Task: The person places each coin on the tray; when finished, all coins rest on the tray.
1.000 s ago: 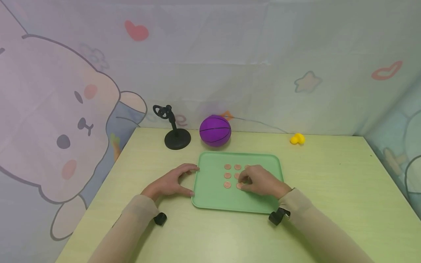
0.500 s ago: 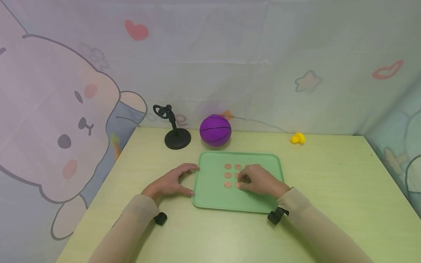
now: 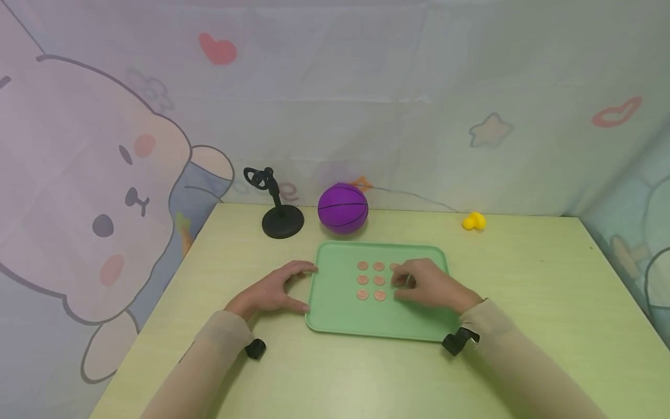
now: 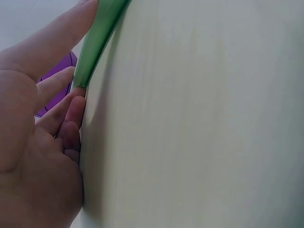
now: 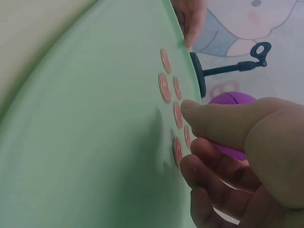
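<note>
Small copper-coloured coins [image 3: 379, 295] lie in neat rows on a green tray [image 3: 335, 317]. My right hand [image 3: 431, 284] hovers over the tray's right half, just right of the coins. In the right wrist view its thumb [image 5: 213, 118] and fingers stand apart with nothing between them, and one coin [image 5: 177, 152] lies right at the fingertips. My left hand [image 3: 272, 288] is spread in a wide C at the tray's left edge, thumb and fingertips against the rim. The left wrist view shows its fingers [image 4: 71, 114] beside the green rim [image 4: 97, 47].
Behind the tray stand a black round-based stand [image 3: 282, 221] and a purple ball [image 3: 342, 208]. A small yellow object [image 3: 473, 221] sits at the table's back right. A printed cloth [image 3: 335, 105] hangs behind the pale table [image 3: 523, 302].
My right hand shifted a little left with the front-row coin under its fingertips, then drew back right, uncovering that coin and the one behind it. My left hand stayed at the rim.
</note>
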A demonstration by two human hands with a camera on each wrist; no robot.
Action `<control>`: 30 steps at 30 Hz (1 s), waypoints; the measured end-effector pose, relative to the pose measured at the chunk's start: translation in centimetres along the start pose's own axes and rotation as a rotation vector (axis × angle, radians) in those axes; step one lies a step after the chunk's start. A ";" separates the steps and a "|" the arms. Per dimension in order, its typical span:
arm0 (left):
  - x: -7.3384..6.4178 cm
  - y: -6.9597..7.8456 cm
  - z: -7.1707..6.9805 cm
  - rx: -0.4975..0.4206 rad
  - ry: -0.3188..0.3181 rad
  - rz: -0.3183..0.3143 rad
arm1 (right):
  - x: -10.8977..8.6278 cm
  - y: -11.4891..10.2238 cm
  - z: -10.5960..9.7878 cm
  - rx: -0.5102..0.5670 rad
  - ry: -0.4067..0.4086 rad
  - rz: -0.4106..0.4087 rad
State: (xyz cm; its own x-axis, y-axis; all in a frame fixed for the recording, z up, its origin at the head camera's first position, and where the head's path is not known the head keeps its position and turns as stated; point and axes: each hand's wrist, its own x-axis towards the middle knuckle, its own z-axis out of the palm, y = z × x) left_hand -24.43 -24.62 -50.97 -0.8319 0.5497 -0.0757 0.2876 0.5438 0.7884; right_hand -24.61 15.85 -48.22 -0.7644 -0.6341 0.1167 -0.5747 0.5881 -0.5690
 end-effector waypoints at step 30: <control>-0.1 0.2 0.1 -0.007 0.009 -0.016 | -9.2 7.8 -5.9 0.021 0.002 0.120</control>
State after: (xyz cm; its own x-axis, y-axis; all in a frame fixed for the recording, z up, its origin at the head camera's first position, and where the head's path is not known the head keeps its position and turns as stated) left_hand -24.23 -24.56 -50.88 -0.8406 0.5354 -0.0824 0.2714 0.5478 0.7914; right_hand -23.78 29.21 -48.93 -0.8281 -0.5585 0.0483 -0.4727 0.6494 -0.5957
